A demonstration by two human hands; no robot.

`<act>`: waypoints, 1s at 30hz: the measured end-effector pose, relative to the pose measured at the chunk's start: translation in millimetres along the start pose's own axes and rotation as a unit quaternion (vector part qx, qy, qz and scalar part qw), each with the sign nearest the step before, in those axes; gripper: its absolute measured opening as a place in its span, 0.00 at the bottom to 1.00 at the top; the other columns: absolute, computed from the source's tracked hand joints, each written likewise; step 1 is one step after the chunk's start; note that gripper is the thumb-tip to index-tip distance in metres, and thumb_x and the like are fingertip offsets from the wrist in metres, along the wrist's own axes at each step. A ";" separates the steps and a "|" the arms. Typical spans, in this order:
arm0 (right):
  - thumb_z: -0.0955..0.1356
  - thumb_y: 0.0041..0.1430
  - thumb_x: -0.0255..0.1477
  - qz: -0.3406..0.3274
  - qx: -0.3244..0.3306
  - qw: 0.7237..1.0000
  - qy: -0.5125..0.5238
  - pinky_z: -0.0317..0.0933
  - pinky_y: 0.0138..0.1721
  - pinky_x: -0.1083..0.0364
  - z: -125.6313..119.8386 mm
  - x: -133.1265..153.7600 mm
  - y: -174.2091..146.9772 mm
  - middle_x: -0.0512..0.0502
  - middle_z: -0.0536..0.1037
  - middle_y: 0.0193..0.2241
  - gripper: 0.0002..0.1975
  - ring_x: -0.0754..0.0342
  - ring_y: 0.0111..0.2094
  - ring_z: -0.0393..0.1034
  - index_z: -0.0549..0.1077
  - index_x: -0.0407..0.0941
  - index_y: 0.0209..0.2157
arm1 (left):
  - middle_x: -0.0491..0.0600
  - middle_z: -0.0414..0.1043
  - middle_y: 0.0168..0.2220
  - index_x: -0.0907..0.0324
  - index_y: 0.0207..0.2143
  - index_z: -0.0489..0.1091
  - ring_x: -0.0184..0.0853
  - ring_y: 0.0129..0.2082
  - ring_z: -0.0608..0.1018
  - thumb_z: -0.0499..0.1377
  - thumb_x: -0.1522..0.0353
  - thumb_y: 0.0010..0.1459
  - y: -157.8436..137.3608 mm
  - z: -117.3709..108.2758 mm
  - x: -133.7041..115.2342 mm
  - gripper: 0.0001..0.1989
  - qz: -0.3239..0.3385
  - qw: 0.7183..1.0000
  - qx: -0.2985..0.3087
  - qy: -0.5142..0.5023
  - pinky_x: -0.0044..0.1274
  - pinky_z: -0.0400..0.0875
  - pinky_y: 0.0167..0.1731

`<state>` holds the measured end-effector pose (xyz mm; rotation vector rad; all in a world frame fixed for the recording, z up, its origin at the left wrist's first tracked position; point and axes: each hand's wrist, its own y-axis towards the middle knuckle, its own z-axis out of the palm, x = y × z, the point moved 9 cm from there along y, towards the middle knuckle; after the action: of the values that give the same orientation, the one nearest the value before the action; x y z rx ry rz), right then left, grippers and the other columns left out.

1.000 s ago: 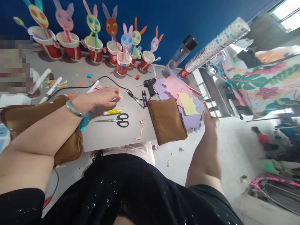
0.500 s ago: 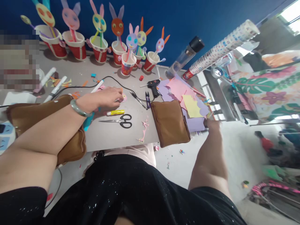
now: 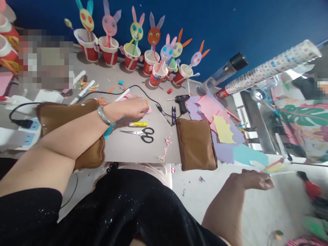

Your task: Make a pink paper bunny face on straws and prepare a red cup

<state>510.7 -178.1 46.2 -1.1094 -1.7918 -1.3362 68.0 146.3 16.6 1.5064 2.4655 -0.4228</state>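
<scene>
My left hand (image 3: 137, 106), wearing a grey bangle at the wrist, rests on the table with bent fingers on a small round pink paper piece (image 3: 149, 109). A bit of orange shows beside it. Just nearer to me lie a yellow glue stick (image 3: 139, 124) and black-handled scissors (image 3: 143, 133). My right hand (image 3: 258, 181) hangs past the table's right edge, its fingers curled in. Thin orange and yellow strips (image 3: 275, 166) show right above those fingers; whether they are gripped is unclear. A light-blue paper sheet (image 3: 249, 154) juts out close by.
Red paper cups with rabbit-faced figures (image 3: 131, 56) line the blue wall. A glue gun (image 3: 182, 102), purple snips (image 3: 174, 115) and a pen (image 3: 163, 113) lie mid-table. Brown pouches (image 3: 196, 145) flank the work area. Stacked cups (image 3: 271, 66) lean at back right; a black cable crosses the table.
My right hand has moved outward and toward me from the paper pile, and the light-blue sheet and strips now show. My left hand stays on the pink piece. The view has shifted left.
</scene>
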 end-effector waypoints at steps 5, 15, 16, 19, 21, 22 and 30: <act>0.61 0.62 0.20 0.138 -0.055 0.988 0.038 0.50 0.16 0.67 -5.9 -37.1 -10.7 0.58 0.59 0.20 0.14 0.62 0.18 0.51 0.54 0.49 0.26 | 0.59 0.79 0.42 0.61 0.40 0.78 0.45 0.45 0.78 0.52 0.68 0.63 2.7 2.5 -3.7 0.14 0.005 0.997 0.015 0.078 0.33 0.66 0.44; 0.66 0.53 0.11 0.225 -0.001 0.973 0.057 0.60 0.22 0.64 50.0 -27.7 26.5 0.48 0.77 0.24 0.11 0.61 0.23 0.72 0.70 0.41 0.27 | 0.59 0.79 0.46 0.62 0.48 0.79 0.45 0.51 0.77 0.49 0.65 0.67 5.2 4.1 4.3 0.20 -0.001 0.998 -0.002 0.055 0.33 0.66 0.52; 0.66 0.54 0.11 0.229 -0.011 0.971 0.060 0.60 0.22 0.64 48.5 -25.3 30.7 0.49 0.76 0.24 0.12 0.61 0.22 0.72 0.69 0.42 0.26 | 0.59 0.79 0.46 0.62 0.49 0.79 0.45 0.51 0.77 0.49 0.65 0.68 5.3 3.7 4.0 0.21 -0.002 0.999 -0.004 0.052 0.33 0.66 0.53; 0.63 0.56 0.11 0.240 -0.047 0.967 0.067 0.56 0.20 0.62 41.2 -19.0 38.2 0.54 0.73 0.21 0.16 0.64 0.17 0.65 0.63 0.46 0.25 | 0.58 0.79 0.46 0.62 0.48 0.79 0.44 0.51 0.77 0.48 0.63 0.69 6.1 3.6 4.5 0.21 -0.003 0.999 -0.016 0.041 0.34 0.66 0.54; 0.62 0.59 0.12 0.228 -0.049 0.969 0.079 0.51 0.18 0.62 40.8 -13.2 38.1 0.57 0.68 0.18 0.17 0.66 0.14 0.58 0.59 0.47 0.24 | 0.58 0.79 0.46 0.61 0.48 0.80 0.43 0.51 0.77 0.49 0.62 0.69 7.2 2.9 6.0 0.21 -0.004 0.999 -0.034 0.030 0.34 0.65 0.55; 0.64 0.59 0.14 0.215 -0.040 0.972 0.088 0.49 0.18 0.62 42.7 -9.6 36.2 0.58 0.66 0.17 0.18 0.66 0.14 0.56 0.58 0.48 0.23 | 0.57 0.80 0.46 0.61 0.48 0.80 0.43 0.50 0.77 0.49 0.62 0.69 7.6 2.2 6.7 0.21 -0.005 0.999 -0.045 0.026 0.34 0.65 0.55; 0.81 0.43 0.41 0.127 0.120 0.971 0.165 0.52 0.16 0.60 70.3 30.3 -46.1 0.58 0.65 0.14 0.24 0.63 0.15 0.57 0.64 0.49 0.24 | 0.56 0.81 0.46 0.61 0.47 0.80 0.42 0.49 0.79 0.51 0.63 0.67 2.7 -18.5 -11.6 0.19 -0.011 0.994 -0.104 -0.024 0.32 0.68 0.52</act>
<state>455.6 -109.0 32.9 -0.8905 -1.4667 -1.0498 75.0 144.5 37.4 1.3709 2.4069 -0.1958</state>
